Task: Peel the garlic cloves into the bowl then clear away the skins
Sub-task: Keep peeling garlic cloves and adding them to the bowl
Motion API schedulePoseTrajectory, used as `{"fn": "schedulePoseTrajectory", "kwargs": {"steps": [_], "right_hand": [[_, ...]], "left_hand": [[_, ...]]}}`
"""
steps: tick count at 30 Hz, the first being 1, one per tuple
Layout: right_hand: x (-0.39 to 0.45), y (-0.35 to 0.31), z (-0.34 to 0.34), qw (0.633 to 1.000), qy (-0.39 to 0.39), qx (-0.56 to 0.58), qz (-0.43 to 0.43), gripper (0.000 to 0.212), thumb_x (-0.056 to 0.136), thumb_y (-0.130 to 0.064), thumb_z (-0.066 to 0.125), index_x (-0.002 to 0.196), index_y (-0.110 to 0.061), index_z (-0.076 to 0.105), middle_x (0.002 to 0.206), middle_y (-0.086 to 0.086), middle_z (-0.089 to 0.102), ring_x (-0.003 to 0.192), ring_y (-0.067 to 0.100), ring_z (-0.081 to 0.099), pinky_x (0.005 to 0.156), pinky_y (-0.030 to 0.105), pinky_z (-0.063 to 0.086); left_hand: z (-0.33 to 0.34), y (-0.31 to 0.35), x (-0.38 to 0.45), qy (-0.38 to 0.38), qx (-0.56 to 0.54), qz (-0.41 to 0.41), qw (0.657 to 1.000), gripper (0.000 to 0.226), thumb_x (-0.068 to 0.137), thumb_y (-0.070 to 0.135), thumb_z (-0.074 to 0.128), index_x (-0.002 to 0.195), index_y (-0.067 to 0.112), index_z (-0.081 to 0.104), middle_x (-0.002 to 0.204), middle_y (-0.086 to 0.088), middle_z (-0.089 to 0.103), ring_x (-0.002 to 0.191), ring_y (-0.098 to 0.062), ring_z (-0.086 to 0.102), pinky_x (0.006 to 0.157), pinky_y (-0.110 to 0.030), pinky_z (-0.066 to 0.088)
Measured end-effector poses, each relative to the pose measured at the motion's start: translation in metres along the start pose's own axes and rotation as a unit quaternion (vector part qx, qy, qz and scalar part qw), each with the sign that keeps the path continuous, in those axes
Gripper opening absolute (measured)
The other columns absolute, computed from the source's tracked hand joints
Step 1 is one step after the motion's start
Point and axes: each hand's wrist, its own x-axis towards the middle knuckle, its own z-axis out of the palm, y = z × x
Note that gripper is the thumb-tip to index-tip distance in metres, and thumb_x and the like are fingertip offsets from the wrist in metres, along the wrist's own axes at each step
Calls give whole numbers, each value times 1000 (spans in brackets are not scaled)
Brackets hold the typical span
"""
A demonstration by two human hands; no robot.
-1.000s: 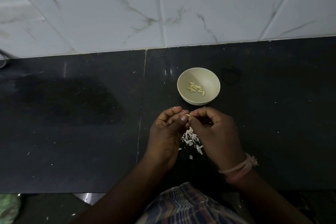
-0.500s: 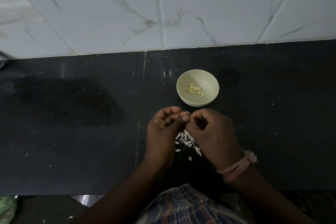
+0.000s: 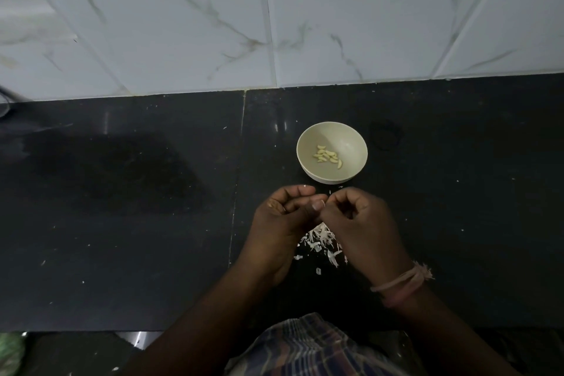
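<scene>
Clove in work: hidden between fingertips, not visible. Left hand [image 3: 283,223] and right hand [image 3: 357,220] meet fingertip to fingertip, fingers curled tight as if pinching it; held item cannot be confirmed. Hands just short of bowl [image 3: 351,139]. Peeled cloves [image 3: 328,156] lie inside bowl. Skins [image 3: 320,239] piled on counter [image 3: 122,223] beneath hands. Step judged: peeling, mid-task. Next likely: strip last skin, drop clove forward into bowl; clearing skins not yet begun.
</scene>
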Motion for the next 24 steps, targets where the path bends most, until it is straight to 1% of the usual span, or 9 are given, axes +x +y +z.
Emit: {"fn": "schedulePoseTrajectory", "kwargs": {"steps": [3, 5, 7, 11, 13, 16, 20, 22, 24], "right_hand": [[-1, -1, -2, 998, -12, 56, 14, 15, 87, -13, 72, 73, -13, 69, 53, -10, 62, 50, 0, 54, 53, 14, 40], [-2, -1, 0, 998, -11, 60, 15, 13, 88, -11, 70, 74, -13, 69, 58, -8, 65, 51, 0, 55, 53, 15, 41], [-2, 1, 3, 998, 0, 53, 15, 12, 87, -14, 70, 76, -15, 68, 65, -3, 69, 56, 3, 58, 55, 19, 44], [-2, 4, 4, 999, 39, 14, -19, 10, 83, -14, 71, 77, -21, 66, 72, -7, 67, 65, 6, 61, 60, 20, 48], [-2, 4, 3, 998, 54, -13, -36, 11, 81, -14, 72, 77, -21, 65, 72, -8, 66, 67, 8, 62, 61, 21, 48], [0, 5, 3, 997, 63, -21, -42, 13, 82, -16, 73, 76, -22, 64, 71, -11, 66, 66, 8, 61, 61, 20, 47], [2, 5, 0, 995, 45, -50, -73, 13, 83, -20, 71, 74, -21, 62, 67, -9, 62, 63, 6, 57, 57, 15, 41], [4, 8, -1, 992, 17, -87, -94, 14, 83, -15, 71, 75, -21, 62, 68, -8, 60, 64, 6, 55, 58, 14, 40], [5, 13, 0, 982, 12, -144, -126, 15, 81, -11, 71, 76, -20, 59, 72, -7, 57, 68, 7, 54, 61, 17, 40]], "left_hand": [[2, -1, 0, -1, -16, -2, 1000, 37, 73, 1, 74, 108, 2, 64, 98, -18, 75, 90, -24, 74, 78, -31, 60], [5, -2, -1, 16, -9, 17, 1000, 36, 73, 1, 73, 108, 3, 64, 97, -16, 75, 90, -23, 73, 76, -31, 60], [8, -3, -3, 28, 5, 49, 998, 31, 74, 0, 74, 104, 5, 65, 96, -15, 75, 90, -23, 73, 75, -31, 60], [10, -3, -6, 35, 100, 121, 987, 15, 87, -8, 70, 94, 6, 70, 101, -18, 75, 95, -29, 73, 79, -32, 59], [9, -2, -7, 29, 153, 142, 978, 10, 89, -6, 69, 97, 1, 71, 98, -16, 76, 94, -29, 74, 80, -30, 59], [11, 0, -9, 8, 201, 168, 965, 13, 90, -7, 68, 101, -3, 73, 97, -11, 78, 94, -24, 75, 80, -25, 58], [7, 3, -7, -6, 183, 146, 972, 13, 87, -8, 70, 97, 1, 73, 93, -11, 77, 88, -21, 75, 77, -25, 57], [2, 4, -3, -6, 172, 120, 978, 13, 86, -6, 72, 94, 3, 73, 92, -13, 76, 86, -23, 73, 76, -29, 58], [0, 3, 0, 0, 160, 88, 983, 11, 86, -5, 73, 94, 2, 72, 92, -17, 75, 86, -26, 72, 77, -32, 59]]}}
